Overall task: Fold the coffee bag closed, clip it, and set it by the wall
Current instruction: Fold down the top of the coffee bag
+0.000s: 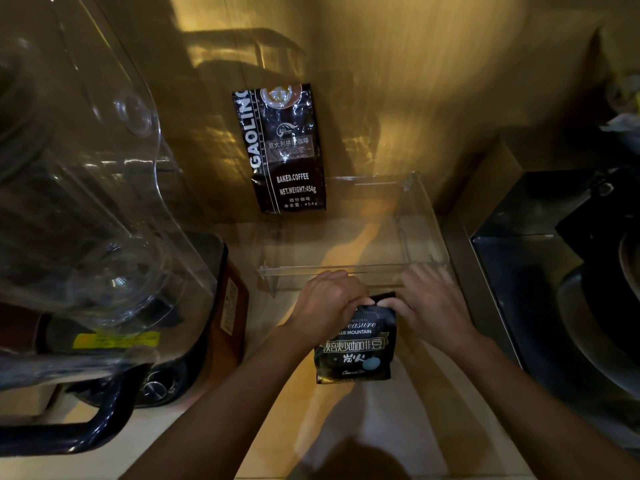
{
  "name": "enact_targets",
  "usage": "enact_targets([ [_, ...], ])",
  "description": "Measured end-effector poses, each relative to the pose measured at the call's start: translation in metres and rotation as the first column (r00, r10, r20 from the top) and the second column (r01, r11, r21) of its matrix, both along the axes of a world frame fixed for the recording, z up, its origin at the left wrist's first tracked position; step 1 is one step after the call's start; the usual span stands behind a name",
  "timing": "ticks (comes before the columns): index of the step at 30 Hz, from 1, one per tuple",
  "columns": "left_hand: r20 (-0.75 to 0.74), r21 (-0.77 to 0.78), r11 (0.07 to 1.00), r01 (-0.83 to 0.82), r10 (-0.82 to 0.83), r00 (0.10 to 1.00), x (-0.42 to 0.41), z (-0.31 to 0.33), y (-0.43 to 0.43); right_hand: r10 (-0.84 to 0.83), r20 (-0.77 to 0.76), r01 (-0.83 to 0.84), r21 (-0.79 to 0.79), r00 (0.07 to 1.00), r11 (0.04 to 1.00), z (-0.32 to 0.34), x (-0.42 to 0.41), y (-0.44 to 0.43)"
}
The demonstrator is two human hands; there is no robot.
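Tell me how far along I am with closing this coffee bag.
Early. Both hands, left hand and right hand, pinch the top of the bag, so folding is in hand. No clip shows on it. Clipping and moving it back to the wall remain.

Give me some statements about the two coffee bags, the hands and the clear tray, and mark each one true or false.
1. Both hands pinch the top of the Blue Mountain coffee bag. True: the left hand and the right hand meet there.
2. A clip is already on that bag. False: no clip is visible.
3. The Gaoling coffee bag leans upright against the wall. True.
4. The clear plastic tray holds the Gaoling bag. False: the tray looks empty, and the bag stands beside its far left corner.
5. The Blue Mountain bag lies flat. False: it stands upright on the counter.
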State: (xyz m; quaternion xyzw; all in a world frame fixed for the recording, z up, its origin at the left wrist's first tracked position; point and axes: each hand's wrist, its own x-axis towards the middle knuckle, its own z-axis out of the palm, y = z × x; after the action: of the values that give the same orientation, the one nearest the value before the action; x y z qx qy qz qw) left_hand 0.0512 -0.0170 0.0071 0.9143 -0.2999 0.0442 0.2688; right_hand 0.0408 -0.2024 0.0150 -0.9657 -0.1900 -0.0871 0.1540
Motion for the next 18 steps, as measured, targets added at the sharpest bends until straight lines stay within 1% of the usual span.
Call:
enact_targets([
  [1,0.007,0.001,1.000,-0.001,0.001,1.000,0.000,-0.001,-0.001,-0.003,0.018,0.003,-0.001,1.000,1.000,0.001,0.000,0.002],
  [2,0.018,0.002,1.000,-0.004,0.004,1.000,0.000,-0.002,-0.001,0.029,0.028,-0.029,0.011,0.999,1.000,0.001,0.001,0.004],
  [4,0.048,-0.001,1.000,-0.005,0.005,0.999,-0.003,-0.004,-0.002,0.148,-0.022,-0.146,0.077,0.989,0.986,0.000,0.002,0.011],
  [5,0.057,0.000,1.000,-0.004,0.005,0.998,-0.004,-0.004,-0.002,0.176,-0.060,-0.169,0.108,0.983,0.980,-0.001,0.003,0.013],
  [8,0.040,-0.010,1.000,-0.007,0.007,0.999,-0.007,-0.004,0.000,0.125,-0.140,-0.108,0.124,0.982,0.986,-0.005,0.009,0.012],
  [10,-0.042,-0.017,1.000,-0.007,0.006,0.999,-0.005,-0.003,0.003,0.124,-0.148,-0.105,0.132,0.981,0.986,-0.008,0.008,0.012],
  [12,-0.164,-0.009,1.000,-0.004,0.003,0.987,0.000,0.000,0.007,0.140,-0.162,-0.113,0.165,0.977,0.980,-0.008,0.007,0.012],
  [13,-0.193,0.004,1.000,-0.008,0.009,0.981,0.002,0.001,0.009,0.143,-0.170,-0.112,0.180,0.975,0.977,-0.007,0.007,0.012],
  [15,-0.179,0.021,0.997,-0.070,0.073,0.981,0.004,0.001,0.012,0.144,-0.179,-0.109,0.191,0.973,0.975,-0.006,0.009,0.012],
  [18,-0.107,0.051,0.983,-0.177,0.181,0.978,0.000,-0.002,0.014,0.143,-0.180,-0.109,0.186,0.973,0.976,-0.006,0.011,0.012],
])
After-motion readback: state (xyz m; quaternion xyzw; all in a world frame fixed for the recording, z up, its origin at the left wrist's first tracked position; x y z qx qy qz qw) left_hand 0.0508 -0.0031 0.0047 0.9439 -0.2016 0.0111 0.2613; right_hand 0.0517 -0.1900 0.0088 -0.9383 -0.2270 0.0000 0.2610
